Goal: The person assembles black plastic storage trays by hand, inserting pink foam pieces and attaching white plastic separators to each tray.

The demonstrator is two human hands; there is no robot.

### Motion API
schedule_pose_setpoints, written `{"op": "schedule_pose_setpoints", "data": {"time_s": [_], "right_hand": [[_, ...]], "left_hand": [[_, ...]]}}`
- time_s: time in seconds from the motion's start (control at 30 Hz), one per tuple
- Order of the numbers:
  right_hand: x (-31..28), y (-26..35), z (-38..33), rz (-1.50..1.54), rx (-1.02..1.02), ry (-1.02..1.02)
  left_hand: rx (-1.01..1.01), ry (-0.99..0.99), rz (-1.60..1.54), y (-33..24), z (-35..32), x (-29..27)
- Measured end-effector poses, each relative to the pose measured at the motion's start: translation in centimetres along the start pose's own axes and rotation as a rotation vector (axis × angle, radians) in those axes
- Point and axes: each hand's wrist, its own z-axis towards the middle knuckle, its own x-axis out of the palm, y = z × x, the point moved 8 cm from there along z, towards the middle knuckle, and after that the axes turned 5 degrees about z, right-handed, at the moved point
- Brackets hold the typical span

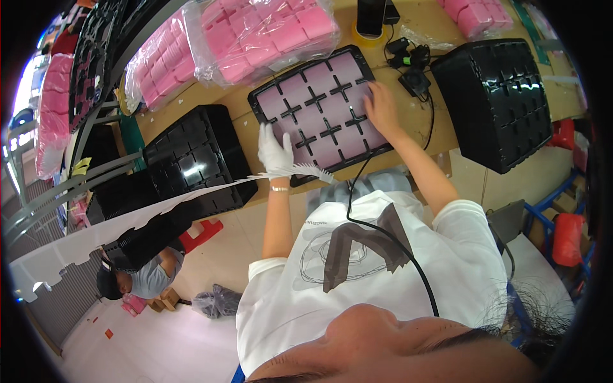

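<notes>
Head view: a black tray (300,83) with rows of square pockets lies on the wooden bench (440,137), near the middle of its near edge. Pale pink squares fill the pockets.

Left hand (274,150), in a white glove, rests at the tray's near-left corner. Fingers point up over the rim, loosely together; whether they grip the rim cannot be told. A long white sheet (159,210) with a notched edge runs from just below this hand out to the left, past the bench edge. Contact between hand and sheet cannot be told.

Right hand (382,107), bare, lies flat on the tray's right side, fingers spread over the pockets, pinching nothing.

Left of the tray, at the bench's near-left corner, stands a stack of empty black trays (198,159). Another black stack (495,102) stands at the right edge. Bags of pink foam (255,35) lie along the far edge, touching the tray's far side. A black cable (383,233) runs from the bench down across the person's white shirt.

Another person (137,277) crouches on the floor (159,345) below left.
</notes>
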Motion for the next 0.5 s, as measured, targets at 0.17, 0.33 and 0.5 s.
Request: {"op": "schedule_pose_setpoints", "data": {"time_s": [0.17,0.33,0.5], "right_hand": [[5.7,1.4,3.7,-0.174,-0.332,0.239],[7.4,-0.3,6.8,-0.529,-0.206,0.262],[7.7,-0.8,7.0,-0.533,-0.262,0.318]], "left_hand": [[0.238,0.277,0.396,-1.9,4.5,6.5],[0.06,0.244,0.479,0.5,7.7,7.7],[0.21,0.279,0.458,-0.4,7.3,8.0]]}}
